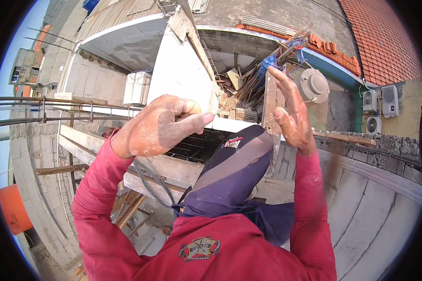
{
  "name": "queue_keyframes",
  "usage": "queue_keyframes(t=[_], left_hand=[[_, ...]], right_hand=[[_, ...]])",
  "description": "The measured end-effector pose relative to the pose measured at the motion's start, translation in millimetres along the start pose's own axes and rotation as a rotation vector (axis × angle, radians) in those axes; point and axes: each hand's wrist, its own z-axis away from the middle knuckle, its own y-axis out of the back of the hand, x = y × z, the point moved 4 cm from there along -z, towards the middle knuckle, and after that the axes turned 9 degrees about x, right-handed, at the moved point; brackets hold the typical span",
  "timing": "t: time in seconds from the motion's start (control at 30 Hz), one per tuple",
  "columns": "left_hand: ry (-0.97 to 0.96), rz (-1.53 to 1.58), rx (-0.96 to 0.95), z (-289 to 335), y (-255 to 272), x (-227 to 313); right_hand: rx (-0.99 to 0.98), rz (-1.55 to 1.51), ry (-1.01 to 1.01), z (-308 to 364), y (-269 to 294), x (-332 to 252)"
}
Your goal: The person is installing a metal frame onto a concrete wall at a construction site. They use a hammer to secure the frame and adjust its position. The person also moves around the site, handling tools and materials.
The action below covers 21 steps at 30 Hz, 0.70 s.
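My left hand (162, 124) is raised in front of me, dusty, its fingers curled in and the thumb lying along them, pointing right. Its fingertips are turned away, so whatever they may hold is hidden. Farther right, my right hand (293, 117) is held up, fingers stretched and thumb apart, with nothing seen in it. Just left of that palm stands a narrow worn wooden board (270, 100); I cannot tell whether the hand touches it. Between my forearms is my bent knee (241, 154) in dark trousers.
Rebar (42, 117) with stirrups juts in from the left, above wooden planks (84, 140) and a looped grey cable (157, 182). Ahead, a pale block wall (183, 70) drops toward a scrap wood pile (251, 82). A dark opening (190, 147) lies below my left hand.
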Motion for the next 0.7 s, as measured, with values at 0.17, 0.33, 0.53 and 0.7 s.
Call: queue_keyframes(t=[0.17,0.33,0.53,0.7], left_hand=[[-0.087,1.013,-0.16,-72,26,74],[-0.324,1.271,-0.152,-123,86,107],[-0.267,1.439,-0.397,-165,78,129],[-0.338,1.381,-0.413,-193,69,152]], right_hand=[[-0.074,-0.176,-0.005,-66,-33,-91],[-0.093,-0.596,-0.474,-58,10,-74],[0.038,-0.344,-0.286,-57,50,-60],[-0.013,-1.012,-0.441,-45,49,-69]])
